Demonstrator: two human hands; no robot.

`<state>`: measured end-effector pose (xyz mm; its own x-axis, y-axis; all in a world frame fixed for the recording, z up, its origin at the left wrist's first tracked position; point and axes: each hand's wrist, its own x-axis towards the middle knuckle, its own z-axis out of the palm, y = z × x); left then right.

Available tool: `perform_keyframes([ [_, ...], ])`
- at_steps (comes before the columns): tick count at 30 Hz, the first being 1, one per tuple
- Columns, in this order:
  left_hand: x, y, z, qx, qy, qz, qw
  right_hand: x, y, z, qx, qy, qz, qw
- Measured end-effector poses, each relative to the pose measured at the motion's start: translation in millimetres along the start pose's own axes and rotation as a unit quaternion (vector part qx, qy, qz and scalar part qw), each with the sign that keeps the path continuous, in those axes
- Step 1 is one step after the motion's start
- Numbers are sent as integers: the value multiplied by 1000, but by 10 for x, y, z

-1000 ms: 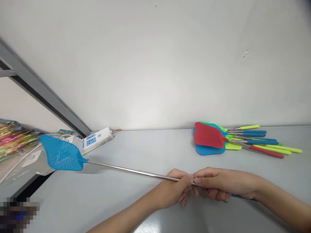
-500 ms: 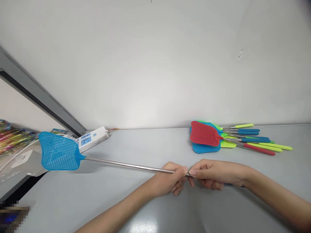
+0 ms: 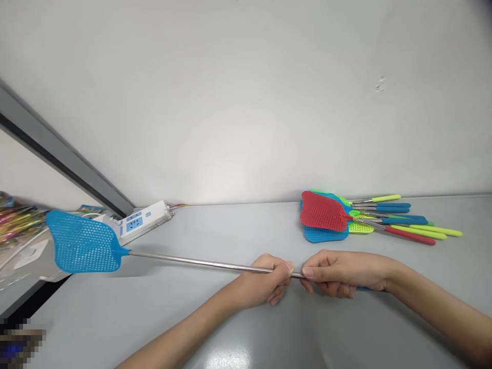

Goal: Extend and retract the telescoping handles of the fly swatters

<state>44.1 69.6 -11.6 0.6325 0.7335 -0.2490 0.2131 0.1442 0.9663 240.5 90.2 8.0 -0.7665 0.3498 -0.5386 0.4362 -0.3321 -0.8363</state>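
Note:
A blue fly swatter [image 3: 86, 243] with a thin metal telescopic shaft stretches from the left toward the middle, held above the grey table. My left hand [image 3: 267, 279] is closed round the shaft, thumb along the top. Just to its right, my right hand [image 3: 330, 274] pinches the shaft near the handle end. A short piece of bare metal shows between the two hands. Most of the handle is hidden by my right hand; a bit of blue shows below the right wrist.
Against the wall at the right lies a pile of fly swatters, a red one [image 3: 323, 211] on top, with blue, green and yellow ones under it. A white power strip [image 3: 146, 221] sits at the back left. Colourful packaged items [image 3: 23, 220] lie at the far left.
My left hand has slid slightly left, away from my right hand, and the swatter's blue head has moved left with it. The gap of metal shaft between the hands is wider.

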Motion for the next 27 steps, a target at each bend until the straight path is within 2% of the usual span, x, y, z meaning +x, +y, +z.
perform_keyframes([
  [7, -18, 43, -32, 30, 10, 5, 999, -10, 21, -52, 3, -9, -4, 1000],
  [27, -43, 35, -153, 25, 7, 23, 999, -60, 116, -211, -4, -9, 8, 1000],
])
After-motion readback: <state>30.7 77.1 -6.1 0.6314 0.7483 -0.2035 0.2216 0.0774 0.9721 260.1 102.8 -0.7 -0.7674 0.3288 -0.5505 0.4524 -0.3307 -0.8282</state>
